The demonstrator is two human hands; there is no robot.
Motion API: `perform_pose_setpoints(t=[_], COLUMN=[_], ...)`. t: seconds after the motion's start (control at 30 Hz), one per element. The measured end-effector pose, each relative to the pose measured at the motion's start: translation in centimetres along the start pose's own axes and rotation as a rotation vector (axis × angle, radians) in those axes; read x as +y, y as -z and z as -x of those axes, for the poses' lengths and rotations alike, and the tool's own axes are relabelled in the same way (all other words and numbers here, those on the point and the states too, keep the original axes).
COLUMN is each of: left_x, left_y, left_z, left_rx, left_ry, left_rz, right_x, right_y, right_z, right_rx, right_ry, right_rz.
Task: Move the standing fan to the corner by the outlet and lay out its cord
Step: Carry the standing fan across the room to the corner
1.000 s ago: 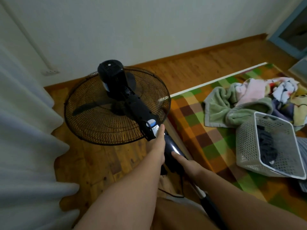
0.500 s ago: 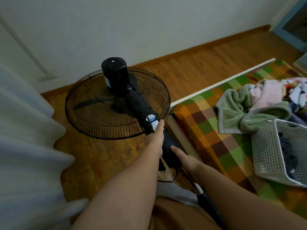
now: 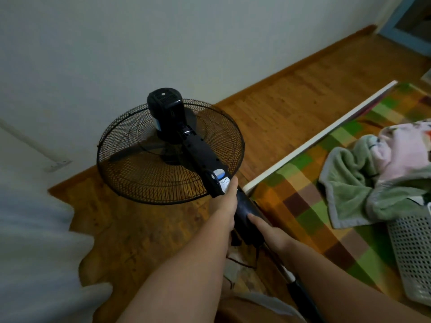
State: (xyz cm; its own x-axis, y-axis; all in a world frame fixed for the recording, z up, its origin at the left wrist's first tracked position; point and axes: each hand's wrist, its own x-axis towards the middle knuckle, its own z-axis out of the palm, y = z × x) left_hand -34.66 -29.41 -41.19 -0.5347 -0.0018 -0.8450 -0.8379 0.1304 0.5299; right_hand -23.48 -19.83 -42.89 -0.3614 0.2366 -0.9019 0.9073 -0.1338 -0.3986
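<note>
The standing fan (image 3: 205, 164) is held tilted forward and off vertical, its round mesh guard (image 3: 144, 173) facing down over the wooden floor (image 3: 291, 94) and its black motor housing (image 3: 164, 108) pointed toward the pale wall (image 3: 163, 43). The head is seen close to the wall, between the light curtain (image 3: 35, 229) on the left and the corner of the bed (image 3: 303, 206) on the right; the base is hidden from view. The left grip (image 3: 225, 201) – a bare hand – is clenched round the black control column just below its white label, with the thumb laid along the top. The right grip (image 3: 268, 229) is clasped on the same column lower down, one finger stretched along the dark casing while the rest are wrapped out of sight beneath it. Below the right grip the pole (image 3: 300, 287) is seen running down and out of the frame. A thin dark cord (image 3: 245, 265) is seen hanging in a loose loop under the column, above the floor. The outlet (image 3: 58, 164) is mounted low on the wall, left of the guard and apart from it – a white conduit is run up from it. On the bed's checked cover a green blanket (image 3: 349, 178) is heaped, and a white perforated basket (image 3: 412, 252) is set beside it at the right edge.
</note>
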Motion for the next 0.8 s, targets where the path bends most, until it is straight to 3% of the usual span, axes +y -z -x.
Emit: perform_pose_setpoints(t=[0.4,0.8], left_x=[12.9,26.6], left_y=[-2.6,-0.2], left_z=[-6.6,-17.1], left_rx=[-0.165,-0.314], left_ry=[-0.016,-0.031], left_rz=[-0.146,-0.322], right_x=[-12.0,-25.1], right_y=[-0.4,-8.0], right_z=[-3.6,-8.7], right_rx=[0.086,0.183], right_ry=[-0.010,-0.020], right_rz=[-0.166,-0.345])
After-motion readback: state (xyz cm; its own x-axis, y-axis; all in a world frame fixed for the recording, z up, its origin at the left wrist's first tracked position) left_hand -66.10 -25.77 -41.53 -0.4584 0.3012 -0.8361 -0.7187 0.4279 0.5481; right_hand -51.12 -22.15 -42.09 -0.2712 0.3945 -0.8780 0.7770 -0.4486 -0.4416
